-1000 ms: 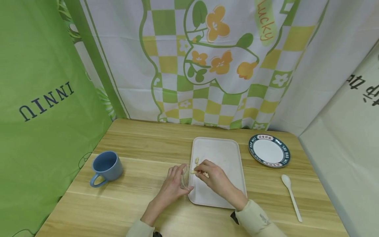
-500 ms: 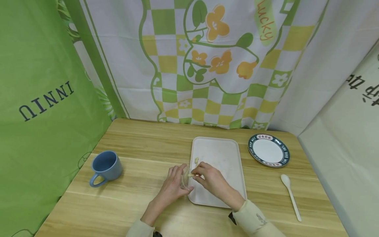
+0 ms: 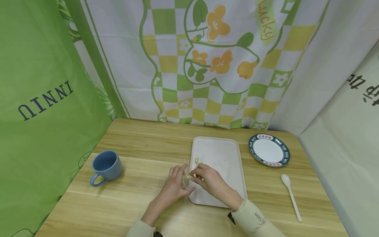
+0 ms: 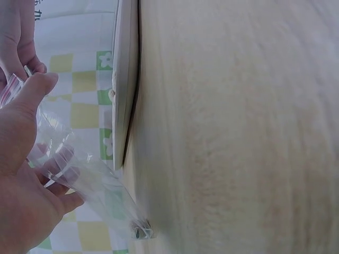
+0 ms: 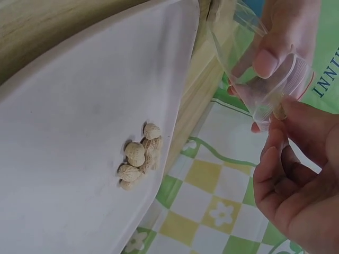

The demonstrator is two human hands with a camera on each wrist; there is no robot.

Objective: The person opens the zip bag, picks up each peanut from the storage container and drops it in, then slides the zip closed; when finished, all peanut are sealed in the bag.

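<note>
My left hand (image 3: 171,185) holds a clear zip bag (image 4: 87,172) with a red line along its mouth, just off the tray's left edge. Thumb and fingers spread the mouth, as the right wrist view shows. Between thumb and fingertips of my right hand (image 3: 214,181) is a peanut (image 5: 280,111), right at the bag's mouth and partly covered by the fingers. Several unshelled peanuts (image 5: 135,154) lie in a small heap on the pale tray (image 3: 222,151); in the head view my right hand hides most of them.
A blue mug (image 3: 108,168) stands on the left of the wooden table (image 3: 118,207). A plate with a dark green rim (image 3: 251,151) lies at the back right, with a white spoon (image 3: 291,196) in front of it. Printed cloths hang behind and at both sides.
My right hand has moved slightly left and toward me, bringing the pinched peanut from over the tray's edge to the bag's mouth. My left hand and the bag have barely moved.
</note>
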